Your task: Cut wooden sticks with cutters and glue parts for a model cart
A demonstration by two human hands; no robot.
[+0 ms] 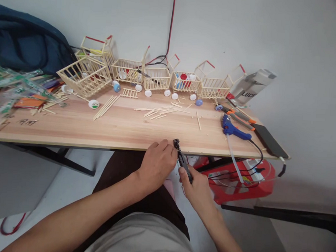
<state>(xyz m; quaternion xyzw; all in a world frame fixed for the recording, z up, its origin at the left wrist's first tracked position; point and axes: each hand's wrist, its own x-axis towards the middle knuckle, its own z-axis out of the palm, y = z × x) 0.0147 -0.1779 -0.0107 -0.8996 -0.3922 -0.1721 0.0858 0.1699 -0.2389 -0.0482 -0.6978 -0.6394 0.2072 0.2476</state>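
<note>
Head view: gripping a dark tool (183,163) in the right hand (196,186) at the front edge of the table (112,133), slanted lengthwise away and leftward, tip just beside the curled left hand (158,165); cannot tell whether pinching anything there

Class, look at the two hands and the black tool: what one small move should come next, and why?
Probably the left hand should ease its fingers back from the top of the black tool: they sit right beside it, while the right hand grips its lower end. Whether the left fingers hold anything is hidden.
</note>
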